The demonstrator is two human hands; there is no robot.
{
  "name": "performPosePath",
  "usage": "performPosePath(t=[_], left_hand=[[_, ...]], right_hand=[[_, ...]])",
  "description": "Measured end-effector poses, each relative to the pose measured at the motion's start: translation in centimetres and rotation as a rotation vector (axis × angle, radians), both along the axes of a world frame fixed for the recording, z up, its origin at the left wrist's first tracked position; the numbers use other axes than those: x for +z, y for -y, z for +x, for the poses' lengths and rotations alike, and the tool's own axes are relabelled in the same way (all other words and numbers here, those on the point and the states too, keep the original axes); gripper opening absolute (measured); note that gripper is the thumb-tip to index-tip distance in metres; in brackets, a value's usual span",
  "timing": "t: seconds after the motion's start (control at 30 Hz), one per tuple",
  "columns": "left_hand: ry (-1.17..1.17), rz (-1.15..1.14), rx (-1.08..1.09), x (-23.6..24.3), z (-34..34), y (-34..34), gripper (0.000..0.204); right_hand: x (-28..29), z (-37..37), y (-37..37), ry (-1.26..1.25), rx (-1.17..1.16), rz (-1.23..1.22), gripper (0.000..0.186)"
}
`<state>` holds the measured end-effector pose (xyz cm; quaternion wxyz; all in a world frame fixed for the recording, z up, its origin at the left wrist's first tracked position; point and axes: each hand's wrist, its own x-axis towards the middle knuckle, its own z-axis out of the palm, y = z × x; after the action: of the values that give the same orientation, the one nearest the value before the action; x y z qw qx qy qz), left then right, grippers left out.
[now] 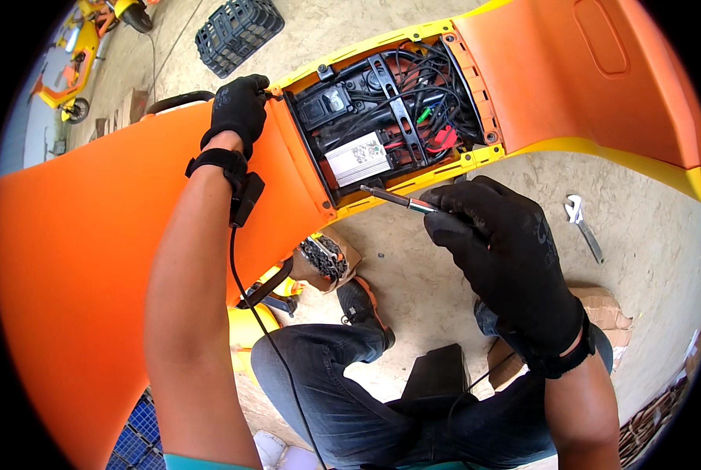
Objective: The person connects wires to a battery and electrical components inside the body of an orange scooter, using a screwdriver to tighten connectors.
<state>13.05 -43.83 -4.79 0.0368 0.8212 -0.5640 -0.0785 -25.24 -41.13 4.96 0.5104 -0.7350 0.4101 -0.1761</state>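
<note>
My right hand, in a black glove, is closed round a screwdriver. Its dark tip points left, over the near yellow edge of an open compartment. My left hand, gloved too, rests at the compartment's far left corner on the orange body panel. Its fingers are curled together at the corner; what they pinch, if anything, I cannot make out. Inside the compartment lie a silver box with a label, a black slotted bracket, bundled black cables and a red connector.
An orange seat-like panel extends right of the compartment. An adjustable wrench lies on the floor at right. Below the vehicle stands a cardboard box of dark hardware. A black crate sits beyond it. A cable hangs along my left forearm.
</note>
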Motion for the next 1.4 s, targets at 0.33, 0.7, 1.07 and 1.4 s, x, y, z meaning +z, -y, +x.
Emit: performPosePath(t=[0.33, 0.7, 1.07, 1.4], left_hand=[[0.014, 0.072, -0.041, 0.7, -0.2, 0.4, 0.026], [0.006, 0.076, -0.103, 0.6, -0.1, 0.2, 0.025], [0.06, 0.194, -0.053, 1.4, -0.7, 1.1, 0.023], [-0.011, -0.005, 0.121, -0.2, -0.3, -0.7, 0.032]], right_hand=[[-0.2, -0.1, 0.0, 0.011, 0.001, -0.011, 0.018], [-0.3, -0.2, 0.0, 0.012, -0.008, 0.002, 0.018], [-0.3, -0.2, 0.0, -0.006, -0.001, -0.001, 0.019], [-0.8, -0.2, 1.0, -0.058, -0.099, 0.228, 0.021]])
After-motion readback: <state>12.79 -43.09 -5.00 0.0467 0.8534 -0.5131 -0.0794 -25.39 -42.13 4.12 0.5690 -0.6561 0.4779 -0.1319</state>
